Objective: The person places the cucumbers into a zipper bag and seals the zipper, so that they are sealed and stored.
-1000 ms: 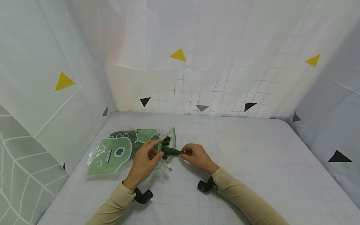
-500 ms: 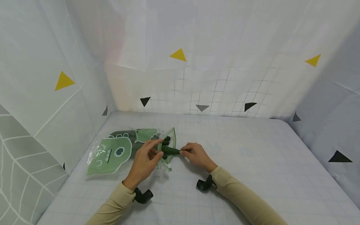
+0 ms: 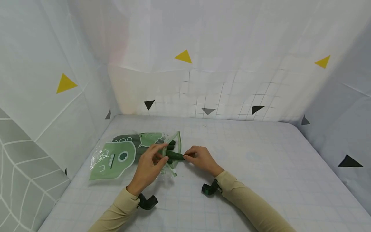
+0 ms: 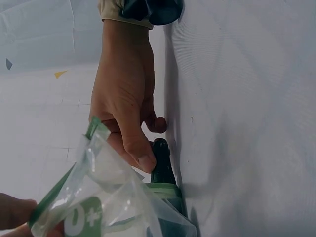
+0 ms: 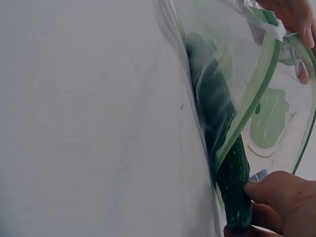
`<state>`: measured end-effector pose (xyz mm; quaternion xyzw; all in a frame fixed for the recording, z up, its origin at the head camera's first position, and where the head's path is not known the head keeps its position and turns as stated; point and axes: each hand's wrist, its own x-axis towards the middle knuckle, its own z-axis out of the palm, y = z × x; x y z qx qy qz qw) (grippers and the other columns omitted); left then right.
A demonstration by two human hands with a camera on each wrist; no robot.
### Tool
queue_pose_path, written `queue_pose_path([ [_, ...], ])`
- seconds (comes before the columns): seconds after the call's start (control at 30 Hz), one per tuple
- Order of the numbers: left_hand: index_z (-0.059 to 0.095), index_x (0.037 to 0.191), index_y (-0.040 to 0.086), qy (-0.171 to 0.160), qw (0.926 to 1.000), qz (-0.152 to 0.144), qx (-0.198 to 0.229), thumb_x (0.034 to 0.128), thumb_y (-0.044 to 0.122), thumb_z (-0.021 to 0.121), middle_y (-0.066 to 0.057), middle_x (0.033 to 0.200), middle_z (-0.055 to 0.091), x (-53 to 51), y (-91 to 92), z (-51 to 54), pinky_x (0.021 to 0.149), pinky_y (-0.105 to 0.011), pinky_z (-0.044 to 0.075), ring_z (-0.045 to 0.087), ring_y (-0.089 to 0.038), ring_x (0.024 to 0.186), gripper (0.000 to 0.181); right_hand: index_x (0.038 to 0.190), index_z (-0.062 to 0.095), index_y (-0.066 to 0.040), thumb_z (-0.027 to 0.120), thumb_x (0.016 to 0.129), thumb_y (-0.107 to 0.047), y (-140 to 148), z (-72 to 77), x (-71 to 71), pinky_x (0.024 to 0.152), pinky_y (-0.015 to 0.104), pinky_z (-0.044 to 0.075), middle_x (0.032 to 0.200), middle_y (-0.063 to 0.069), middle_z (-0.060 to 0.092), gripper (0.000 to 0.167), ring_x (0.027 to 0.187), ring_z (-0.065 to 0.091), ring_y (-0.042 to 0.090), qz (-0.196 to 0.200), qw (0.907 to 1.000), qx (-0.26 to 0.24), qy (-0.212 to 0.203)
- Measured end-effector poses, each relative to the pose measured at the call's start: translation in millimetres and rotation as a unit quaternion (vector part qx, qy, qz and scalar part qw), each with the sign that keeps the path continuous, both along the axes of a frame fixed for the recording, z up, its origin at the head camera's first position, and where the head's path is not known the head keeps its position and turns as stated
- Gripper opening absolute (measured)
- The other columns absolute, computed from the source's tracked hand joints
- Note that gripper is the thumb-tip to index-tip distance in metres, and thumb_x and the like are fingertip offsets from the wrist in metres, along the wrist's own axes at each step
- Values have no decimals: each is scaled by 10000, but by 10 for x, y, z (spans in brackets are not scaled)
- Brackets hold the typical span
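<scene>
A clear zip bag (image 3: 123, 164) with green cartoon prints lies on the left half of the table, its mouth facing right. My left hand (image 3: 148, 167) holds the mouth's near edge; in the left wrist view its fingers (image 4: 15, 212) touch the green zip strip. A dark green cucumber (image 3: 174, 156) lies mostly inside the bag, its end sticking out. My right hand (image 3: 203, 160) pinches that end between thumb and fingers, as the right wrist view shows on the cucumber (image 5: 237, 182). Other dark green ends (image 3: 172, 143) show inside the mouth behind it.
The bag's white zip slider (image 3: 174, 174) hangs at the near corner of the mouth. White sheet walls with yellow and black triangles stand at the back and sides of the white table (image 3: 249, 154). A black wrist camera (image 3: 148, 202) sits below my left wrist.
My right hand has moved a little left, pushing the cucumber farther into the bag, so less of it sticks out. The left hand and the bag have stayed in place.
</scene>
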<state>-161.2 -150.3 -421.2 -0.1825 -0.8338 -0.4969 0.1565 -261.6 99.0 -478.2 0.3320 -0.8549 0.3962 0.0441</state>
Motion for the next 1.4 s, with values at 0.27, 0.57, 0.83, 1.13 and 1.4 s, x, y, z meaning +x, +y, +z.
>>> queue_pose_path([
  [0.27,628,1435,123,-32,10000,-2,12,1015,159,715,-100,1232,623,6,4,5,751,-374,558,641,-148,859,431,935,833,-102,785,933,-113,-62,42,-29,682,295,509,860,-59,678,49,793,581,113,110,9936,722,858],
  [0.57,633,1429,125,0,10000,26,12,1012,149,716,-69,1232,622,0,5,8,748,-372,562,640,-143,850,425,934,832,-80,746,936,-81,-105,35,-39,689,298,523,869,-28,703,87,781,604,108,-11,9932,705,921],
  [0.83,629,1433,127,-37,10000,-3,37,1018,143,707,-147,1246,624,-7,4,11,747,-378,557,640,-147,855,422,1026,825,-63,739,978,-103,39,64,-41,665,298,534,909,-47,712,107,750,617,81,157,9995,281,39],
  [1.13,631,1433,111,-24,10000,48,-11,1012,138,717,-60,1226,623,-12,7,11,740,-375,554,639,-135,850,431,1003,821,-71,816,911,-86,124,11,-73,680,285,530,885,-71,686,93,754,606,79,437,9989,187,40],
  [1.4,632,1432,124,-26,10000,26,43,1009,143,721,-52,1228,621,-3,2,2,750,-369,557,642,-134,856,432,1058,810,-31,756,962,-66,62,-57,-55,683,299,543,950,-3,726,116,763,626,102,507,9982,-229,219],
])
